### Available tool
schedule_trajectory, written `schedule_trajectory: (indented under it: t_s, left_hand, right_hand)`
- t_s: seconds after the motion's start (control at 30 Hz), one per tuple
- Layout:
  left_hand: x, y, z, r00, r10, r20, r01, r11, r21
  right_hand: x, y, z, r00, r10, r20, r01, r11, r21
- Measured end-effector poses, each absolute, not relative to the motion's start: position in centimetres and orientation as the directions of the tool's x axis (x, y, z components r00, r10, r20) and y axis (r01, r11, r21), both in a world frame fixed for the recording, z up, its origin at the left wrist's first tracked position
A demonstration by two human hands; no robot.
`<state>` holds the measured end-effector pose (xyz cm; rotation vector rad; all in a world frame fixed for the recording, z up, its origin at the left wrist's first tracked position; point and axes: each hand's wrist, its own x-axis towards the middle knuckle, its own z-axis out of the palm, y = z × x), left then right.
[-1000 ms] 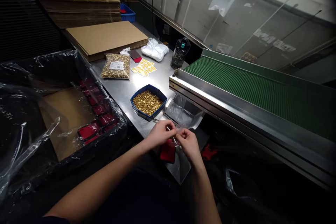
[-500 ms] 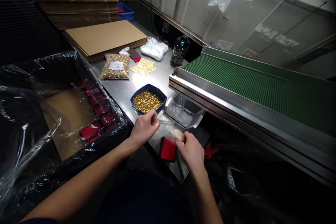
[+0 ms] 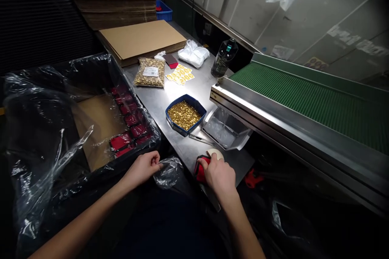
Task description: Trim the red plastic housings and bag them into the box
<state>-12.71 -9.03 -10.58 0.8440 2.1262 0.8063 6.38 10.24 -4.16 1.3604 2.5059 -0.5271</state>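
My right hand (image 3: 218,173) is closed over a small red pouch (image 3: 200,172) at the near edge of the steel table (image 3: 158,101), with a pale round piece (image 3: 215,154) just beyond its fingers. My left hand (image 3: 142,168) pinches the crumpled clear plastic liner (image 3: 168,171) at the corner of the black bin (image 3: 91,129). A blue tray of small gold parts (image 3: 185,114) stands a little beyond both hands. Tweezers (image 3: 202,140) lie between the tray and my right hand.
The bin at left holds rows of red pouches (image 3: 127,125) and a cardboard sheet (image 3: 97,125). A green conveyor belt (image 3: 304,101) runs at right. Further back lie a bag of gold parts (image 3: 149,73), yellow stickers (image 3: 180,74), a white bag (image 3: 193,53), a bottle (image 3: 224,56) and stacked cardboard (image 3: 142,38).
My left hand has left the tweezers near the tray and moved left and nearer to grip the bin's plastic liner. My right hand stays on the red pouch. The view shifted left.
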Motion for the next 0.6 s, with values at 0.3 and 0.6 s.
schedule_trajectory:
  t_s: [0.3, 0.6]
  left_hand:
    - [-11.0, -9.2, -11.9, -0.424, 0.758, -0.496, 0.139, 0.596, 0.791]
    - [-10.2, -7.1, -11.4, -0.176, 0.781, -0.599, -0.167, 0.576, 0.8]
  right_hand:
    - [8.2, 11.3, -5.4, -0.525, 0.691, -0.497, 0.841, 0.329, -0.43]
    - [16.4, 4.3, -8.7, -0.8, 0.565, -0.203, 0.171, -0.11, -0.979]
